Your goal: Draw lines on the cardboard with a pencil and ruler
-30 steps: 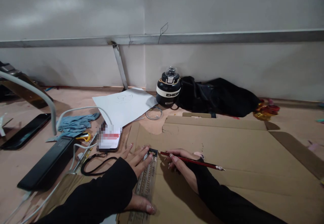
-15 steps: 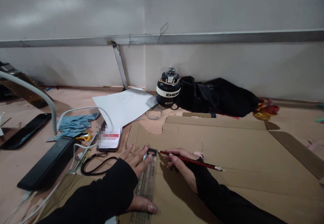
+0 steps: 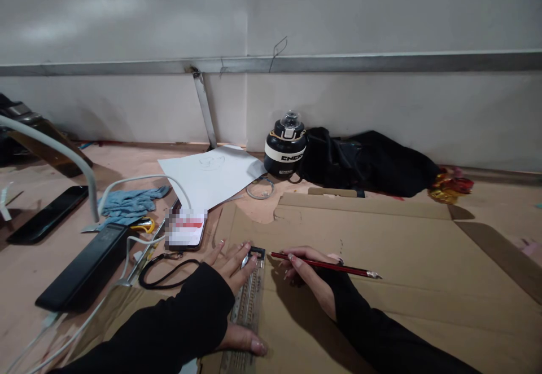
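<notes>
A sheet of brown cardboard (image 3: 393, 250) lies under both hands. My left hand (image 3: 232, 278) is spread over a clear ruler (image 3: 249, 300), its fingers and thumb pressing the ruler flat on the cardboard. Between the fingers and thumb of my right hand (image 3: 311, 275) is a dark red pencil (image 3: 334, 265). The pencil's tip points left, close to the ruler's top right corner. Its other end slants away to the right. Whether the tip touches the cardboard I cannot tell.
Left of the cardboard are a phone (image 3: 186, 232), a black cord loop (image 3: 169, 272), a power bank (image 3: 87, 267), a blue glove (image 3: 131, 205) and a yellow cutter (image 3: 146, 225). Behind stand a black bottle (image 3: 285, 151), white paper (image 3: 212, 171) and a dark cloth bundle (image 3: 368, 162).
The whole view has shifted slightly, so things appear a little further right. My left hand stays on the ruler, and the pencil stays in my right hand, near the ruler's top end.
</notes>
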A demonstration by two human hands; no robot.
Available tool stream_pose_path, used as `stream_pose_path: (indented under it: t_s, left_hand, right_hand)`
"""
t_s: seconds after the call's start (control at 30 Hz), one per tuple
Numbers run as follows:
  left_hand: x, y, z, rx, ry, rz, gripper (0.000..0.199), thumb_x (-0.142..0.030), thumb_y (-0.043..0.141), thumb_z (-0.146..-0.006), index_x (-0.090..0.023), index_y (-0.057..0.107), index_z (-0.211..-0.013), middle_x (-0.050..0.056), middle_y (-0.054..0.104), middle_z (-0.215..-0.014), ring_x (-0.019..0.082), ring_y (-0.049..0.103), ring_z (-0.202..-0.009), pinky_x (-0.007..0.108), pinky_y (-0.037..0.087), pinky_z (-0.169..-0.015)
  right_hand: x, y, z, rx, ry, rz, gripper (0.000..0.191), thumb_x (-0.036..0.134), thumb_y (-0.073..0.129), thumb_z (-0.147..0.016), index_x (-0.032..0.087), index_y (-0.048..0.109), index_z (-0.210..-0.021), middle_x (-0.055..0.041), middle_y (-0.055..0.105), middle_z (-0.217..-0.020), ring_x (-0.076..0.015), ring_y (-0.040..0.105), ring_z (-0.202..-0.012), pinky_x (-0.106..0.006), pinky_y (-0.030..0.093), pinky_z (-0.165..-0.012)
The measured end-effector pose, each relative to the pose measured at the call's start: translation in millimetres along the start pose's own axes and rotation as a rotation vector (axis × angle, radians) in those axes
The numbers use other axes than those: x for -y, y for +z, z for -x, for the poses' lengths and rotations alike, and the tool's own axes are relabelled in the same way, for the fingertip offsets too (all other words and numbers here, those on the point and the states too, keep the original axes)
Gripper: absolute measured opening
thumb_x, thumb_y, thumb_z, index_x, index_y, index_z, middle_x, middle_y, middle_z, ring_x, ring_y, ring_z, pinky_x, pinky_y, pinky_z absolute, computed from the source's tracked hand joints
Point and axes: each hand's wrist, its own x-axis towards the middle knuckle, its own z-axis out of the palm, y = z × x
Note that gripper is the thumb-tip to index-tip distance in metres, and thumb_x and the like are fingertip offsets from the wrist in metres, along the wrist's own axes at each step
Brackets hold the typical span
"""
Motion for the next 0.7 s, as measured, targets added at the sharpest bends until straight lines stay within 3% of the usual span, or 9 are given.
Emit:
stream_pose_path:
  t_s: [0.23, 0.5, 0.7]
  left_hand:
    - [-3.5, 4.3, -1.3, -0.020, -0.018, 0.046, 0.112, -0.091, 0.025, -0.051, -0.014, 0.033, -0.132, 0.015, 0.023, -0.140, 0.029, 0.025, -0.128, 0.052, 0.006, -0.105]
    - [-3.4, -11.6, -2.2, 0.084, 0.021, 0.061, 0.107, -0.088, 0.025, -0.057, -0.014, 0.028, -0.134, 0.015, 0.021, -0.141, 0.027, 0.024, -0.129, 0.051, 0.007, -0.106]
    - [-4.1, -13.3, -2.4, 0.082, 0.006, 0.059, 0.109, -0.088, 0.027, -0.055, -0.014, 0.029, -0.134, 0.016, 0.022, -0.140, 0.029, 0.024, -0.128, 0.053, 0.008, -0.105]
  right_hand:
    - [3.8, -1.0, 1.4, 0.038, -0.010, 0.020, 0.040, 0.044, 0.043, -0.081, 0.010, 0.065, -0.086, -0.0098, 0.068, -0.062, -0.0192, 0.064, -0.057, -0.030, 0.053, -0.055]
    - [7.3, -2.2, 2.8, 0.025, -0.054, -0.043, 0.036, 0.041, 0.045, -0.080, 0.011, 0.065, -0.083, -0.0082, 0.067, -0.059, -0.0182, 0.064, -0.055, -0.028, 0.054, -0.055]
    - [3.4, -0.6, 3.9, 0.014, -0.076, -0.028, 0.035, 0.041, 0.044, -0.081, 0.013, 0.066, -0.085, -0.0069, 0.067, -0.060, -0.0181, 0.063, -0.056, -0.029, 0.054, -0.056]
